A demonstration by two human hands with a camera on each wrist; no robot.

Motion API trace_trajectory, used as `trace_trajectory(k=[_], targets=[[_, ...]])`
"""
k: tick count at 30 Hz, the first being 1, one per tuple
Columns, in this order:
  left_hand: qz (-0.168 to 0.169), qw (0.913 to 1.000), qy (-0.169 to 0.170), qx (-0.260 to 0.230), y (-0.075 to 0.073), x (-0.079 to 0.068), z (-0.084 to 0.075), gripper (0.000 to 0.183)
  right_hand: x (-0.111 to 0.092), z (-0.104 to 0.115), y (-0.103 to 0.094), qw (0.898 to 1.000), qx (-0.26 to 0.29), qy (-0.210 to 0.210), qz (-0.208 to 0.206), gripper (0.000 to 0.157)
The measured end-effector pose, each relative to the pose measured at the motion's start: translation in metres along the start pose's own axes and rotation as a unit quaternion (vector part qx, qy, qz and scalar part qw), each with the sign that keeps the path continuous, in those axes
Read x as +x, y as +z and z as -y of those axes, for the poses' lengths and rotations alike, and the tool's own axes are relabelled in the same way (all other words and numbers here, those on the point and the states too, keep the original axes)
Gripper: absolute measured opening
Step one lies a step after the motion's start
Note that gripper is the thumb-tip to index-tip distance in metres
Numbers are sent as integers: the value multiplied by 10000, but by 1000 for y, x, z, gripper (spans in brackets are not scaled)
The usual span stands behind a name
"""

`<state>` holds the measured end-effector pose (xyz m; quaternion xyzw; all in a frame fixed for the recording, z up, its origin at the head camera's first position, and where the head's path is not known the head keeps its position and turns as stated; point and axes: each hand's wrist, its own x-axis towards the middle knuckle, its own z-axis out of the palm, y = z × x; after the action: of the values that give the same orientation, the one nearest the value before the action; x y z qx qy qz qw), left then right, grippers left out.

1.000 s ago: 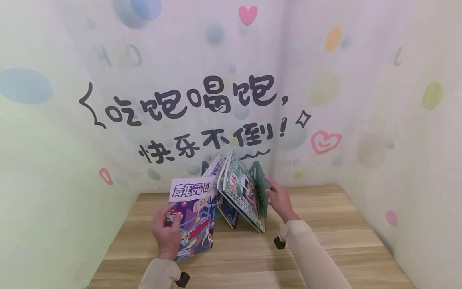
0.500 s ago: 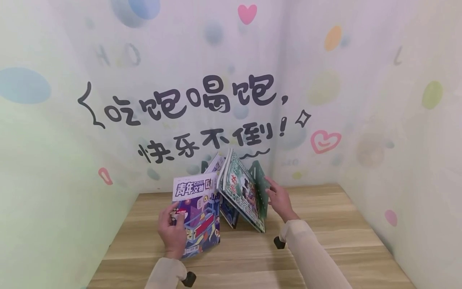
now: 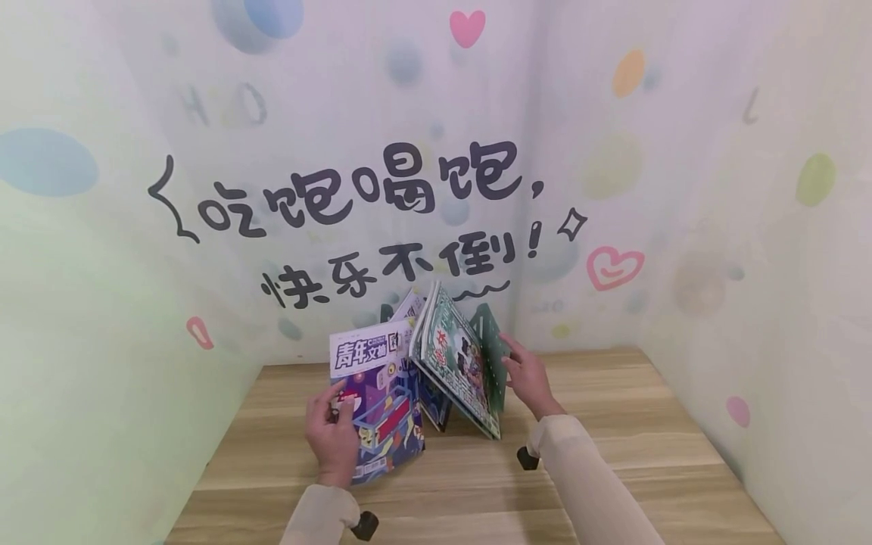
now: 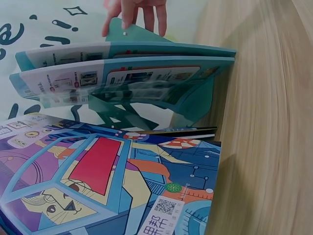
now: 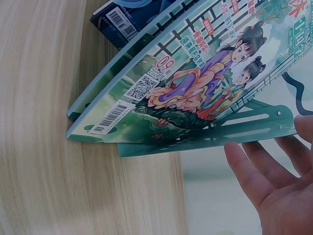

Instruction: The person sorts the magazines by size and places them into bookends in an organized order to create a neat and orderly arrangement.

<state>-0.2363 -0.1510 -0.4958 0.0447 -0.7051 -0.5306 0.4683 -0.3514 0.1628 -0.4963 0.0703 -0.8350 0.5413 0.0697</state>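
Note:
My left hand [image 3: 332, 435] pinches the left edge of a purple-blue magazine [image 3: 384, 409], thumb on the cover. The magazine stands tilted, its upper right corner overlapping another purple-covered magazine [image 3: 409, 308] behind. Several green-covered magazines [image 3: 456, 356] lean to the left in a green metal bookend [image 3: 494, 356]. Its upright side plate [image 5: 266, 128] has cut-out slots. On the right, my right hand [image 3: 530, 376] holds that plate at its outer edge; in the left wrist view one finger [image 4: 127, 17] of it lies over the near face. My left hand is out of the left wrist view.
The magazines and bookend stand on a wood-grain table [image 3: 463, 484] near its back edge. Behind rises a pale printed wall [image 3: 436, 98] with black lettering and coloured shapes. Walls close in the left and right sides.
My left hand has carried the purple-blue magazine a little to the right and up, closer to the leaning magazines. My right hand and the bookend have stayed put.

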Motion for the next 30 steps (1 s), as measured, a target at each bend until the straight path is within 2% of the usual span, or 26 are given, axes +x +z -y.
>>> trace_trajectory(k=[4,13,22,30], targets=[[35,9997,-239,-28,3,0,3,24,1,0,0,10000,-43,20,-18,49],[188,9971,-728,-143,10,2,-5,23,1,-1,0,10000,-47,22,-24,49],[36,9976,-680,-144,19,2,-8,25,0,1,0,10000,-8,-4,-17,49],[63,9965,-825,-113,25,2,-6,24,-1,0,0,10000,47,-52,-10,48]])
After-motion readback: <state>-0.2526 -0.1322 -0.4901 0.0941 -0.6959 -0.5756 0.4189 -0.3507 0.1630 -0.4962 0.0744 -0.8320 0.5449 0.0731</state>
